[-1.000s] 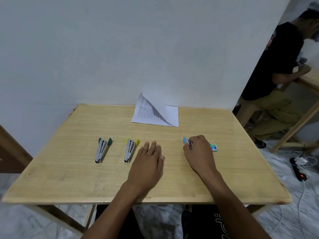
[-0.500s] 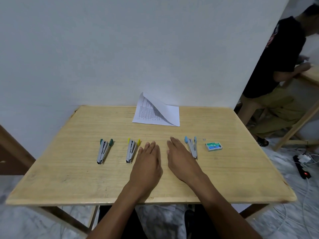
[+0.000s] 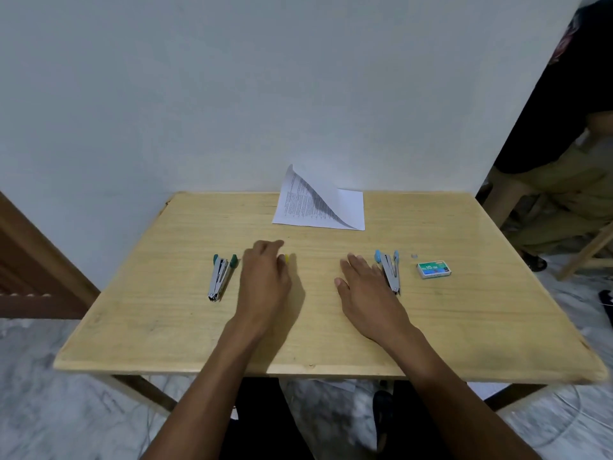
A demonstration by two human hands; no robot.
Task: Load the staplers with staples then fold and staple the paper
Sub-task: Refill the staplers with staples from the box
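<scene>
Mostly hid the yellow stapler (image 3: 286, 258) under the left hand (image 3: 265, 280), centre-left, fingers bent; could not tell whether gripped. Had the right hand (image 3: 365, 290) flat, fingers straight, against the blue stapler (image 3: 389, 272) at centre-right, holding nothing. Judged both staplers light, rigid, slick metal; best pinched across the sides. Judged the paper (image 3: 318, 207), upper centre, flimsy. Found bare table (image 3: 315, 327) between the hands.

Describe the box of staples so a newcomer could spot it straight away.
Start at the wooden table and go to its right side. Past the blue-tipped stapler lies the small green staple box, the only box there.
</scene>
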